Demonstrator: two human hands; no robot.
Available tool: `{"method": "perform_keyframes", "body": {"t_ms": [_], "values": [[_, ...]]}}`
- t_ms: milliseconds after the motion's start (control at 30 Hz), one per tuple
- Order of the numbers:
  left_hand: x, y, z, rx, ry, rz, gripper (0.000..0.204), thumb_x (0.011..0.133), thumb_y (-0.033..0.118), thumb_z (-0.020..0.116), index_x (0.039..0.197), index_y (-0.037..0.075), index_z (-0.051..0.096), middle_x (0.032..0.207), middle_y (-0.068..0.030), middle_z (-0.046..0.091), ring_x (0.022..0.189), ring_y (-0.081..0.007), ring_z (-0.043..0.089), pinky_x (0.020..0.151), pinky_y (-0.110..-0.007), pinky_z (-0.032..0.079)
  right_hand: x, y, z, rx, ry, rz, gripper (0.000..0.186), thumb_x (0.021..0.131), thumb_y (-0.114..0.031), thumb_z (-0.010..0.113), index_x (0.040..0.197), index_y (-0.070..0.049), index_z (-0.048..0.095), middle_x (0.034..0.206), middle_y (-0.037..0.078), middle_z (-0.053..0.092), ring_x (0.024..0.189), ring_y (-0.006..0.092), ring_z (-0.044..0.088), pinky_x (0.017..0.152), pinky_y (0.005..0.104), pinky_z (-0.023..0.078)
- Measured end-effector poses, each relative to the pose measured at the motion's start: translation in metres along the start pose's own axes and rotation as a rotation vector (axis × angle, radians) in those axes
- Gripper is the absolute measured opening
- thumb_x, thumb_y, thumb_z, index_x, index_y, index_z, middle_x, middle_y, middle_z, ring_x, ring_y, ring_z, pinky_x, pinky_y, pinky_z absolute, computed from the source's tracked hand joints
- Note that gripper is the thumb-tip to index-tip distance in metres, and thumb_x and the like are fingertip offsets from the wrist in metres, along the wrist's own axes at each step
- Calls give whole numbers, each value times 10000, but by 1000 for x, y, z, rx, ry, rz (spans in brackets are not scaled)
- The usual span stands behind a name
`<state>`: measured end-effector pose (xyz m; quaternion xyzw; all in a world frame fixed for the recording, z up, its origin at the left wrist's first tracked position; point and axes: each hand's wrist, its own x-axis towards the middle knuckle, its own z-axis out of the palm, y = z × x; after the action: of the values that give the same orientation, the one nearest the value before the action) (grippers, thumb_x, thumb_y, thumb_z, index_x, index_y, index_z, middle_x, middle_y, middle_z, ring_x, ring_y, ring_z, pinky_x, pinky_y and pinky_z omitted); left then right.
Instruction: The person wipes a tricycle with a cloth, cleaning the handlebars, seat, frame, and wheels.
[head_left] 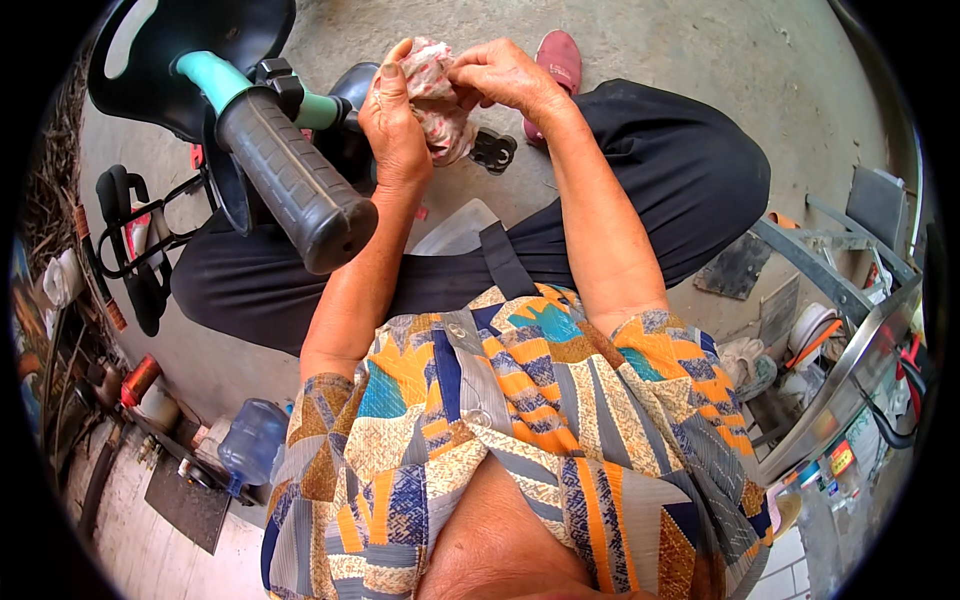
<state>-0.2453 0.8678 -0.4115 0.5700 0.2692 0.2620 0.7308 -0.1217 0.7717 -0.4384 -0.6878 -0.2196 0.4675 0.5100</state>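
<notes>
A crumpled white cloth with pink-red spots (437,95) is between my hands, above the floor and in front of my lap. My left hand (396,125) is closed around its left side, thumb up. From the right, my right hand (508,78) pinches the upper right part of the cloth, its fingertips partly hidden in the folds. Just left of my left forearm, a black ribbed handlebar grip (295,180) on a teal bar (213,80) points toward me. Behind the bar is a black curved plastic piece (165,70). A small dark part with holes (493,150) shows under the cloth.
A black wire-framed part (130,240) is at the left. Lower left are a blue water jug (252,440) and a red cylinder (140,380). A metal frame (840,370) with cluttered items borders the right. My pink shoe (558,65) rests on the concrete floor (680,40).
</notes>
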Motion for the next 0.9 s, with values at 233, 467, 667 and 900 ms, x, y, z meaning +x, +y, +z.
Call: {"method": "perform_keyframes", "body": {"t_ms": [233,467,667,900], "values": [[-3,8,8,71,-46,109,453,1030,341,427,1298,-11,529,1136,-87,623,973,-141,602,887,-276,474,-4,-4,-4,156,250,98,229,862,-222,599,943,-25,683,835,57,695,730,124,645,636,255,519],[-17,7,20,320,-545,204,513,967,209,544,1420,8,407,1409,-143,474,1310,-216,430,1095,-336,318,29,89,28,813,100,13,349,886,-345,626,1101,-71,654,988,60,658,827,172,622,707,350,515],[-54,13,31,699,-753,411,822,765,183,749,1460,52,331,1481,-216,344,1320,-378,408,1098,-406,336,-12,31,20,1453,-245,-364,629,971,-503,380,1416,-59,396,1410,174,451,1251,305,493,1051,383,426],[-86,7,37,665,-647,409,578,750,60,716,1287,10,506,1185,-181,584,998,-322,597,846,-393,478,37,139,-24,717,-17,-143,646,865,-450,594,1329,-13,486,1205,198,591,953,234,644,689,276,567]]}}
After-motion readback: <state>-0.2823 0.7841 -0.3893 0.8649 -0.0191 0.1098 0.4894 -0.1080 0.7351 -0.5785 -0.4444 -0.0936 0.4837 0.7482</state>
